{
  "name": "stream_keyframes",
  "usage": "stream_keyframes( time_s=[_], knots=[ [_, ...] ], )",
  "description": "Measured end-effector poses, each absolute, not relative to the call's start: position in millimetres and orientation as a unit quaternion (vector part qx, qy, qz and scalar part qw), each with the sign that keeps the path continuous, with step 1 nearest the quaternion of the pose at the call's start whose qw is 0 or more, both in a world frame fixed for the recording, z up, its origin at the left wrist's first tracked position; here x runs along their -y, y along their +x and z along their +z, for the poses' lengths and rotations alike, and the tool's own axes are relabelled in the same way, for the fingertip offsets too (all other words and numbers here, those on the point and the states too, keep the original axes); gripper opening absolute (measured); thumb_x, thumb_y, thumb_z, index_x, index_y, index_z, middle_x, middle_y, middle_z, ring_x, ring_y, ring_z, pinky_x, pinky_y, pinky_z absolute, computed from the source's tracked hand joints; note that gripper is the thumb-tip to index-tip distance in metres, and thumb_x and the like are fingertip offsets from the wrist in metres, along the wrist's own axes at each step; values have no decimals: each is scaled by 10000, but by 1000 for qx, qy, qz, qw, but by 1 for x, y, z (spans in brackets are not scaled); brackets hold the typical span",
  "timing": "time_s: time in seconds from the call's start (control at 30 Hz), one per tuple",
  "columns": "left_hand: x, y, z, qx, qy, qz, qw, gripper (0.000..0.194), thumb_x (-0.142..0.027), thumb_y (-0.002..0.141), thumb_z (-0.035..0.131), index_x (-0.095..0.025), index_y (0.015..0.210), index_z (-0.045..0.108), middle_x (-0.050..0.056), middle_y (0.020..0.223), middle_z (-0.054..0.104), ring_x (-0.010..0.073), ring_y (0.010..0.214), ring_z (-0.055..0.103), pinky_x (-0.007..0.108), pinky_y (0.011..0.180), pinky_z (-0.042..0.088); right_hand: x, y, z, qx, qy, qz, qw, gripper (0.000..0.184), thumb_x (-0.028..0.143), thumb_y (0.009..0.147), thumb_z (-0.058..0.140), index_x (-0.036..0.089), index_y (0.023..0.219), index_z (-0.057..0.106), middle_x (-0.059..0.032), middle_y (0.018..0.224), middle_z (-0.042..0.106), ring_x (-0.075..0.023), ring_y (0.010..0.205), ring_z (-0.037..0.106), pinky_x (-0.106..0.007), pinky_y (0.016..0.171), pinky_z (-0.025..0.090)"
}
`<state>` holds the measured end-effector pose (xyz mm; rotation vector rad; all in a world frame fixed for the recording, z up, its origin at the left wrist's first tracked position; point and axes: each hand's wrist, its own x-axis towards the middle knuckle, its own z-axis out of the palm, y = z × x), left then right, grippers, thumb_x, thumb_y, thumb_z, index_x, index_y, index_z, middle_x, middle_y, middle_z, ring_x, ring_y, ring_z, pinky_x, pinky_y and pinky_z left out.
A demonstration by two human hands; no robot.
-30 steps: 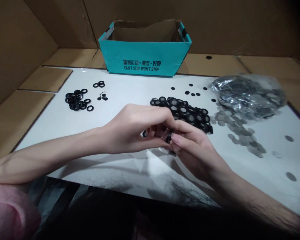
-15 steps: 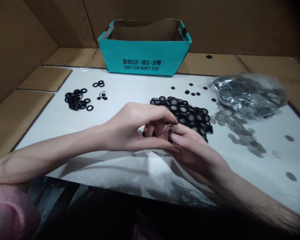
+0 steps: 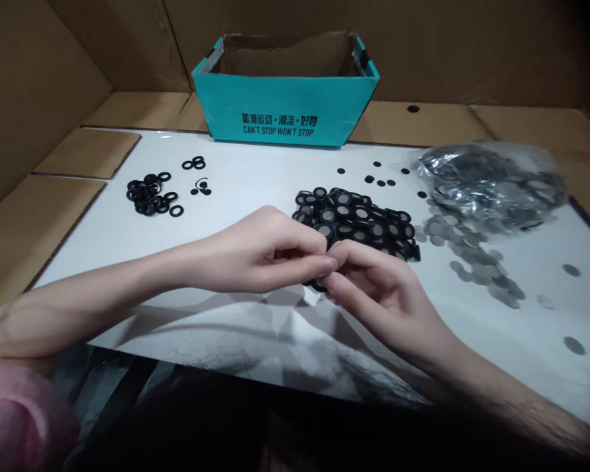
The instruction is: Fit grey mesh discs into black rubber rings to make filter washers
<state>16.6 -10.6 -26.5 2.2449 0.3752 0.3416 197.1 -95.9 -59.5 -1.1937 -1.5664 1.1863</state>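
My left hand [image 3: 263, 252] and right hand [image 3: 388, 288] meet at the fingertips above the bench [image 3: 255, 167], thumbs and forefingers pinched together. The fingers cover whatever lies between them, so I cannot tell whether either hand grasps a part. One black ring with a grey centre [image 3: 319, 284] shows just below my fingertips; whether it is held or lies on the bench cannot be determined.

Directly beyond my hands is the heap of black rings with grey centres [image 3: 361, 213], partly covered by my fingers. Loose parts are located as follows. To the left: a cluster of plain black rings [image 3: 176, 211], with three more rings [image 3: 187, 165] set just apart from it, and small black discs [image 3: 207, 192] beside a thin curved strip [image 3: 202, 179]. To the right: a spread of grey discs [image 3: 482, 270] in front of a clear plastic bag [image 3: 494, 187] with more discs inside. At the rear, a teal box [image 3: 285, 105] stands upright with its top uncovered.
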Motion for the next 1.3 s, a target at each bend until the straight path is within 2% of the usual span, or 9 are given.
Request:
stream_keyframes(
  time_s=[0.1, 0.27, 0.37, 0.5, 0.57, 0.7, 0.9, 1.1, 1.3],
  knots=[
    [11, 18, -28, -160, 879, 157, 421, 336, -275, 943, 504, -163, 626, 501, -51, 555, 410, 72, 511, 351, 218, 495, 298, 94, 198, -59, 616, -474, 473, 415, 205, 288, 893, 555, 200, 717, 496, 20, 639, 466, -99, 573, 405, -242, 503, 347],
    [16, 24, -35, -224, 823, 213, 476, 383, -296, 931, 534, -152, 580, 488, -48, 540, 432, 67, 509, 382, 200, 485, 314, 96, 198, -64, 590, -487, 466, 445, 159, 299, 881, 592, 202, 769, 534, 10, 673, 523, -114, 618, 475, -255, 558, 391],
    [19, 25, -40, -247, 785, 236, 517, 365, -307, 924, 560, -141, 600, 544, -46, 539, 487, 61, 507, 427, 182, 491, 339, 98, 197, -68, 564, -502, 459, 468, 134, 306, 888, 592, 204, 805, 565, 14, 667, 527, -109, 605, 478, -250, 542, 380],
    [19, 22, -41, -220, 778, 181, 561, 294, -299, 935, 554, -123, 715, 637, -34, 585, 541, 62, 548, 479, 164, 522, 376, 99, 196, -70, 545, -519, 426, 502, 105, 292, 909, 565, 215, 838, 573, 10, 709, 557, -110, 625, 513, -246, 552, 413],
    [17, 21, -41, -211, 791, 169, 550, 302, -299, 939, 546, -122, 706, 620, -32, 600, 527, 63, 569, 476, 166, 539, 378, 98, 196, -69, 576, -526, 389, 490, 105, 274, 913, 556, 214, 826, 566, 5, 718, 566, -114, 635, 525, -252, 564, 424],
    [13, 21, -39, -205, 845, 169, 464, 343, -331, 958, 501, -134, 686, 572, -28, 608, 515, 69, 564, 451, 182, 538, 359, 99, 196, -67, 640, -527, 328, 452, 105, 235, 919, 523, 202, 821, 545, 7, 698, 541, -110, 612, 510, -258, 557, 411],
    [10, 18, -37, -183, 886, 175, 388, 288, -266, 932, 530, -138, 682, 593, -22, 586, 542, 66, 527, 437, 180, 504, 347, 99, 198, -67, 663, -519, 328, 429, 119, 225, 918, 507, 202, 802, 487, 10, 681, 529, -101, 588, 494, -247, 531, 389],
    [9, 19, -43, -183, 875, 213, 393, 247, -242, 917, 571, -123, 715, 649, -5, 607, 619, 71, 544, 537, 166, 535, 411, 98, 199, -70, 659, -512, 316, 452, 29, 201, 904, 542, 209, 886, 521, 15, 729, 554, -102, 623, 547, -240, 539, 419],
    [6, 20, -46, -150, 865, 249, 408, 105, -134, 860, 650, -114, 771, 702, 24, 719, 717, 86, 627, 634, 158, 602, 486, 97, 202, -72, 700, -486, 227, 472, 69, 143, 879, 554, 210, 888, 543, -2, 774, 581, -117, 668, 563, -256, 570, 461]
  ],
)
